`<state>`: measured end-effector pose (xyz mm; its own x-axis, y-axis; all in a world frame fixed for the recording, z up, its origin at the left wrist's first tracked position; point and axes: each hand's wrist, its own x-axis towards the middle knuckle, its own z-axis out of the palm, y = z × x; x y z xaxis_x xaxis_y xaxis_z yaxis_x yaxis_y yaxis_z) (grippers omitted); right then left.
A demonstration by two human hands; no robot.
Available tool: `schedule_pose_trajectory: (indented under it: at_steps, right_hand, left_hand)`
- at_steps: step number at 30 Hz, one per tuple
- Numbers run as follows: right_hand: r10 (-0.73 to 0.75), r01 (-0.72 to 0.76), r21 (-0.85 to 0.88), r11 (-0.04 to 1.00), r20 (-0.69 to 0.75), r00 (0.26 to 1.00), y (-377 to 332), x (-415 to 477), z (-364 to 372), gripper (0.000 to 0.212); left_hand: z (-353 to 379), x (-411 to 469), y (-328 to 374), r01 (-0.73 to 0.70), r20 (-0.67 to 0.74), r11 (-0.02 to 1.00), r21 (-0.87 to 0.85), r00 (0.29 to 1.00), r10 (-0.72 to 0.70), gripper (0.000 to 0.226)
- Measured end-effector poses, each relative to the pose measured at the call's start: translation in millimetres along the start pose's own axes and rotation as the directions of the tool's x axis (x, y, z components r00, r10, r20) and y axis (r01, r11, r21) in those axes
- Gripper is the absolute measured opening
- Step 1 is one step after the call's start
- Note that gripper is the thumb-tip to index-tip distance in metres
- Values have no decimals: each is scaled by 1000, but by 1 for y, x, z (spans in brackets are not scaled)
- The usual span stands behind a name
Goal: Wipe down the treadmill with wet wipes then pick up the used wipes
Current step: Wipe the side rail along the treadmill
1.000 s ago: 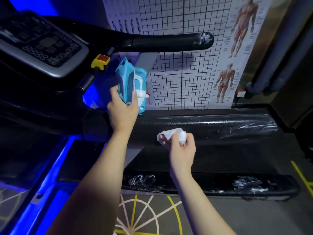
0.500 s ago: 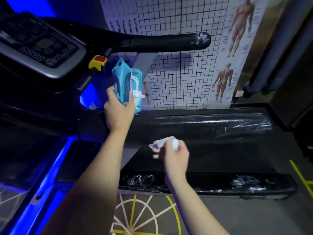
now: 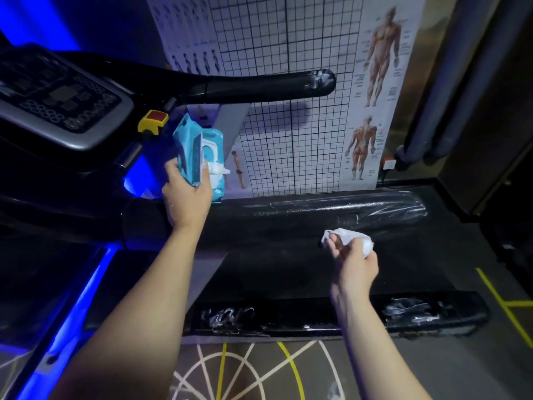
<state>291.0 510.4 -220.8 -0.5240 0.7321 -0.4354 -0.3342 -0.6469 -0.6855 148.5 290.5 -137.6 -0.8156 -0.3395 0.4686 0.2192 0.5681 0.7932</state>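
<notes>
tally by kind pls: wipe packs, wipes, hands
wipe packs: 1, the blue pack held in the left hand
wipes: 2, a crumpled wipe held in the right hand and a white wipe poking out of the pack
hands: 2
total: 5
</notes>
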Motion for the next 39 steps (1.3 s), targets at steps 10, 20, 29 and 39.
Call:
schedule_pose_trajectory:
  at_steps: [10, 20, 29, 39]
  right_hand:
    - [-99, 174, -262, 949, 275, 956, -10, -11, -18, 18]
    - [-282, 358, -497, 790, 225, 933, -15, -7, -31, 38]
    - [-259, 395, -549, 736, 310, 915, -1, -6, -4, 17]
    - [-420, 318, -521, 792, -87, 903, -19, 49, -15, 17]
  left_hand:
    - [18, -28, 20, 25, -20, 981, -191, 999, -29, 56]
    - [51, -41, 43, -41, 19, 988, -152, 999, 45, 49]
    - [59, -39, 31, -104, -53, 985, -135, 994, 98, 52]
    - [61, -38, 30, -94, -42, 988, -125, 995, 89, 52]
